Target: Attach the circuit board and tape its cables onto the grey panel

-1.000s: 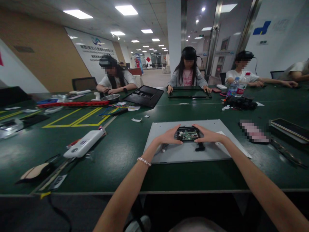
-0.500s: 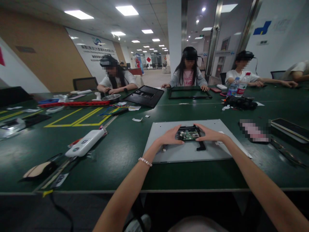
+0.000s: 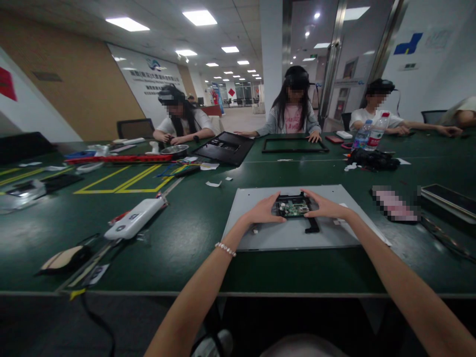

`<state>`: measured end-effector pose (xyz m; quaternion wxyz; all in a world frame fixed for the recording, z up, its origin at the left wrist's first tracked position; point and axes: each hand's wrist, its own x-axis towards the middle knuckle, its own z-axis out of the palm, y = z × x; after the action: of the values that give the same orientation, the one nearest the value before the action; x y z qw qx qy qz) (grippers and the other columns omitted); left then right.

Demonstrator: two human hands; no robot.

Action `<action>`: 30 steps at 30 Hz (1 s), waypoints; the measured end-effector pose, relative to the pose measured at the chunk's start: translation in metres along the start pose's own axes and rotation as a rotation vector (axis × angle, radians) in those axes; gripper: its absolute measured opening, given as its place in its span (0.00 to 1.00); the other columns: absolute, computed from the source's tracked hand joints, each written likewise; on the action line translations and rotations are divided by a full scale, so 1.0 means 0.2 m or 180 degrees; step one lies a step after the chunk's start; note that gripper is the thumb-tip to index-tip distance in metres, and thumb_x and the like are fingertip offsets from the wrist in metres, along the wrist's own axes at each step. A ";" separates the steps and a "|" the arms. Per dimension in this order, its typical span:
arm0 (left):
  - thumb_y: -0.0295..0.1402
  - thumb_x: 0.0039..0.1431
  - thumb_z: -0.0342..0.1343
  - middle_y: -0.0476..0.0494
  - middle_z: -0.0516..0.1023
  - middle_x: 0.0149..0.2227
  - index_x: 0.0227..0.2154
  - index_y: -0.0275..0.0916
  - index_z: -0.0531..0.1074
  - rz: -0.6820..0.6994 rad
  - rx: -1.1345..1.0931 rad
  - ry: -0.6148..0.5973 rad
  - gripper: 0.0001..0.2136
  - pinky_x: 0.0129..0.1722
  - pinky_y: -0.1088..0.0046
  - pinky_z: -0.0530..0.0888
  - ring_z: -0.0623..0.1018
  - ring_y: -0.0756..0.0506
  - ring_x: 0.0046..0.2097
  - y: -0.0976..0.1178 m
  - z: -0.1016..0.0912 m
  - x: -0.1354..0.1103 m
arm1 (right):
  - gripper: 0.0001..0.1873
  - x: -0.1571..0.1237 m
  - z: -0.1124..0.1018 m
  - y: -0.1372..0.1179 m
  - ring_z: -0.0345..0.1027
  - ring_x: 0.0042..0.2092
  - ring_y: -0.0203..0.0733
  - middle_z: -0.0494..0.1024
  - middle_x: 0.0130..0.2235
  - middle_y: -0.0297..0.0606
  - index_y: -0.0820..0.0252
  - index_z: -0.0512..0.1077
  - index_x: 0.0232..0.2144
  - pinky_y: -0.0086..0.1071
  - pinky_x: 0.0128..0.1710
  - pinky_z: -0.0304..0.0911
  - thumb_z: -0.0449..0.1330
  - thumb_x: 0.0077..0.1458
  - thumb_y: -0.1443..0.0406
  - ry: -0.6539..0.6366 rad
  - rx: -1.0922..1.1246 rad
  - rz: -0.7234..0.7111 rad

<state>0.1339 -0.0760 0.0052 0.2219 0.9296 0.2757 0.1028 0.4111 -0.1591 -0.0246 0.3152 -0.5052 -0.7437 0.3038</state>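
Observation:
A green circuit board [image 3: 295, 207] in a black plastic frame rests on a flat grey panel [image 3: 275, 240]. My left hand [image 3: 265, 209] grips the frame's left side, thumb at the near edge and fingers at the far edge. On the right side, my right hand [image 3: 324, 204] holds it the same way. A black bracket arm [image 3: 313, 225] sticks out from the near right corner, below my right thumb. Small light bits lie on the panel beside both hands. The board's outer side edges are partly hidden by my fingers.
A phone [image 3: 394, 203], a dark case [image 3: 451, 198] and glasses [image 3: 446, 238] lie to the right. To the left are a white power bank [image 3: 134, 218] and a mouse [image 3: 65, 259]. Several people sit across the table, near a black frame [image 3: 295, 150], a black panel [image 3: 225, 148] and bottles [image 3: 376, 131].
The view has shifted slightly, so everything appears a little further right. My hands keep their hold on the board. The person opposite has leaned and moved a hand toward the black panel.

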 end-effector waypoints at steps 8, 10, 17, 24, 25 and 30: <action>0.54 0.43 0.61 0.29 0.51 0.66 0.66 0.30 0.42 -0.0014 -0.0110 -0.0004 0.54 0.63 0.59 0.55 0.58 0.34 0.64 -0.01 0.00 0.00 | 0.53 0.00 0.00 0.00 0.48 0.65 0.56 0.53 0.66 0.43 0.50 0.45 0.66 0.52 0.64 0.44 0.67 0.45 0.52 -0.0023 0.0153 0.0074; 0.53 0.43 0.62 0.30 0.49 0.66 0.66 0.31 0.41 -0.0049 -0.0220 -0.0042 0.54 0.63 0.59 0.54 0.56 0.34 0.65 -0.01 0.00 0.00 | 0.54 0.00 0.00 -0.01 0.47 0.65 0.56 0.52 0.66 0.44 0.50 0.44 0.66 0.52 0.64 0.44 0.68 0.45 0.52 -0.0056 0.0197 0.0146; 0.56 0.52 0.53 0.41 0.39 0.69 0.67 0.39 0.35 -0.0242 -0.1042 -0.0062 0.48 0.66 0.63 0.47 0.47 0.40 0.68 -0.04 -0.04 -0.01 | 0.37 -0.02 -0.05 0.05 0.43 0.67 0.46 0.55 0.66 0.34 0.43 0.50 0.64 0.49 0.66 0.36 0.56 0.56 0.48 0.0292 0.1537 0.0278; 0.57 0.60 0.23 0.49 0.43 0.68 0.67 0.46 0.32 -0.0725 -0.2453 -0.0441 0.35 0.65 0.60 0.45 0.43 0.48 0.68 -0.11 -0.05 0.00 | 0.33 -0.03 -0.13 0.13 0.59 0.61 0.42 0.68 0.58 0.43 0.50 0.51 0.64 0.47 0.62 0.52 0.44 0.61 0.45 0.0817 0.3559 0.0789; 0.58 0.60 0.23 0.48 0.43 0.68 0.67 0.46 0.31 -0.0718 -0.2571 -0.0438 0.36 0.65 0.60 0.44 0.43 0.48 0.68 -0.12 -0.05 0.00 | 0.33 -0.03 -0.13 0.13 0.59 0.61 0.42 0.68 0.58 0.44 0.51 0.51 0.64 0.46 0.61 0.54 0.45 0.61 0.46 0.0822 0.3637 0.0808; 0.60 0.57 0.21 0.46 0.41 0.68 0.66 0.44 0.29 -0.0711 -0.2774 -0.0450 0.39 0.65 0.60 0.41 0.43 0.46 0.68 -0.12 -0.06 0.01 | 0.31 -0.03 -0.12 0.10 0.60 0.60 0.41 0.69 0.57 0.44 0.53 0.52 0.63 0.46 0.62 0.52 0.44 0.63 0.48 0.0814 0.3692 0.0755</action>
<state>0.1209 -0.0538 0.0041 0.6204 0.7188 0.2894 0.1209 0.4432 -0.1555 -0.0270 0.5901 -0.3629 -0.3516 0.6296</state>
